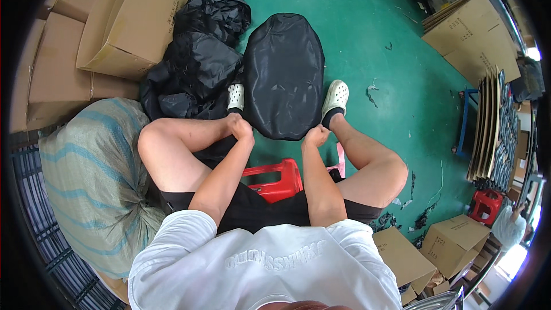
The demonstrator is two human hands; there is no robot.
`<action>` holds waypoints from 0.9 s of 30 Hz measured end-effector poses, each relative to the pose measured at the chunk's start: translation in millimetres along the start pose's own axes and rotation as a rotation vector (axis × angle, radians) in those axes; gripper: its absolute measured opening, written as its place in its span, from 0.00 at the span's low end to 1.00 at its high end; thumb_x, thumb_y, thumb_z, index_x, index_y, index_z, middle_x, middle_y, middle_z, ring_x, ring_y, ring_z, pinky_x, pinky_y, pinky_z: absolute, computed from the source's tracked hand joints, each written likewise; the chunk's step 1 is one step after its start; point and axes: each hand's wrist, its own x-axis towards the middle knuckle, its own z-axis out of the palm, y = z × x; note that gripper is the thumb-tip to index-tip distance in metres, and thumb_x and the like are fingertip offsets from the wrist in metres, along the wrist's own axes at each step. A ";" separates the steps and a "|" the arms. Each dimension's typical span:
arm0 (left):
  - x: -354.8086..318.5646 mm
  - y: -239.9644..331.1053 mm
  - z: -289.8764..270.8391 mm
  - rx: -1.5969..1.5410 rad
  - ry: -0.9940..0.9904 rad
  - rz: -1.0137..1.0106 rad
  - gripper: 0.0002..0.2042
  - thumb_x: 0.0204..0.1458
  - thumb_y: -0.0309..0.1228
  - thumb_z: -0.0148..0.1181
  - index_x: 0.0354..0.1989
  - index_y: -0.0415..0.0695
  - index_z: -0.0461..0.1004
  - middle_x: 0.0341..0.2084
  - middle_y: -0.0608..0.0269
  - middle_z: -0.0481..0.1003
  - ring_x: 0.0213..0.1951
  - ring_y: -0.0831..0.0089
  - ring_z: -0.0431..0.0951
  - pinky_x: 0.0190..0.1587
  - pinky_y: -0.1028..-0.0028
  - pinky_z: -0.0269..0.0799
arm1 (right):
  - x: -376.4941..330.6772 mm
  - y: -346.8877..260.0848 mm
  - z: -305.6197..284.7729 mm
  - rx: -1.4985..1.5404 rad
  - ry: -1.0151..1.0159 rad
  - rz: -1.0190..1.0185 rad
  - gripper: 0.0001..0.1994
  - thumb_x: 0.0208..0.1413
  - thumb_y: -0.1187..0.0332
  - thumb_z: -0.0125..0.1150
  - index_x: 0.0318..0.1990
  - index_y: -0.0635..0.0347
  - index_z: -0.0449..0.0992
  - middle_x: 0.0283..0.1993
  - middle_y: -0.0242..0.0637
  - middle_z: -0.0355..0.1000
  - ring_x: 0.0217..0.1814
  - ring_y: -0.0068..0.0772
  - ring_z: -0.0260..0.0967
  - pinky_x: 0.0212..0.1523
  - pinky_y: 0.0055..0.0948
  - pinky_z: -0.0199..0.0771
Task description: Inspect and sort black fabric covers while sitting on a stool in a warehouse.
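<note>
A black oval piece with a smooth, slightly shiny cover [284, 74] lies lengthwise between my feet. What is under the cover, if anything, is hidden. My left hand [242, 128] is closed at its near left edge, and my right hand [315, 136] pinches the near right edge. Most of the fingertips are out of sight behind the hands and the material. To the left of the oval piece lies a crumpled heap of similar black material [198, 63], reaching to my left shoe.
Cardboard boxes [138, 28] and a stuffed striped woven sack [94, 166] crowd the left. I sit over a red plastic stool [278, 181]. Flattened cardboard [470, 34], a blue-framed cart [464, 120] and open boxes [453, 244] stand right. Black scraps litter the green floor [367, 23].
</note>
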 end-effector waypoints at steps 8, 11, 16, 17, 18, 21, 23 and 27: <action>-25.2 160.6 64.1 0.680 -0.510 1.344 0.30 0.55 0.36 0.57 0.65 0.37 0.59 0.66 0.46 0.58 0.67 0.51 0.58 0.68 0.57 0.51 | -10.7 -124.2 20.7 -0.185 -0.133 -1.145 0.25 0.54 0.66 0.57 0.59 0.67 0.66 0.63 0.53 0.62 0.69 0.54 0.55 0.69 0.48 0.51; -2.1 174.8 108.0 0.912 -0.709 1.549 0.34 0.56 0.40 0.56 0.69 0.38 0.53 0.72 0.54 0.48 0.72 0.59 0.48 0.72 0.60 0.44 | -0.4 -154.8 49.3 -0.411 -0.342 -1.434 0.29 0.56 0.63 0.56 0.66 0.62 0.60 0.71 0.45 0.54 0.76 0.48 0.46 0.73 0.45 0.45; 56.1 207.7 174.2 1.068 -0.641 1.617 0.36 0.58 0.44 0.52 0.70 0.38 0.50 0.73 0.56 0.45 0.73 0.62 0.44 0.73 0.61 0.40 | 30.2 -212.4 115.6 -0.635 -0.507 -1.762 0.33 0.62 0.54 0.49 0.71 0.59 0.53 0.76 0.41 0.46 0.78 0.42 0.40 0.75 0.43 0.40; 64.2 208.5 184.1 1.060 -0.630 1.649 0.35 0.58 0.44 0.51 0.71 0.39 0.50 0.73 0.56 0.45 0.73 0.62 0.44 0.73 0.61 0.40 | 38.3 -218.6 128.3 -0.679 -0.480 -1.737 0.33 0.63 0.52 0.47 0.71 0.58 0.52 0.76 0.39 0.45 0.79 0.40 0.38 0.75 0.44 0.38; 69.1 211.4 191.0 1.057 -0.614 1.680 0.35 0.58 0.43 0.50 0.71 0.39 0.49 0.73 0.57 0.45 0.73 0.63 0.44 0.73 0.61 0.40 | 44.4 -225.1 139.2 -0.718 -0.457 -1.715 0.33 0.64 0.50 0.45 0.72 0.57 0.51 0.77 0.38 0.44 0.79 0.38 0.37 0.76 0.45 0.36; 73.0 207.6 201.8 0.926 -0.526 1.552 0.34 0.59 0.42 0.50 0.72 0.43 0.48 0.73 0.57 0.46 0.73 0.63 0.46 0.72 0.62 0.42 | 52.8 -229.0 157.7 -0.758 -0.387 -1.705 0.31 0.66 0.51 0.41 0.72 0.53 0.51 0.78 0.31 0.42 0.80 0.31 0.36 0.75 0.49 0.34; 80.3 211.2 204.6 0.903 -0.545 1.516 0.34 0.59 0.42 0.51 0.72 0.43 0.48 0.72 0.57 0.47 0.72 0.63 0.47 0.72 0.62 0.44 | 51.0 -226.1 165.1 -0.731 -0.390 -1.694 0.30 0.66 0.51 0.41 0.72 0.52 0.51 0.78 0.31 0.43 0.80 0.31 0.36 0.75 0.50 0.34; 80.3 211.9 196.5 0.871 -0.538 1.482 0.34 0.59 0.42 0.52 0.71 0.42 0.49 0.71 0.57 0.50 0.71 0.61 0.50 0.71 0.62 0.48 | 38.9 -217.9 162.8 -0.620 -0.316 -1.574 0.31 0.64 0.53 0.45 0.72 0.53 0.53 0.77 0.31 0.45 0.79 0.38 0.38 0.75 0.51 0.36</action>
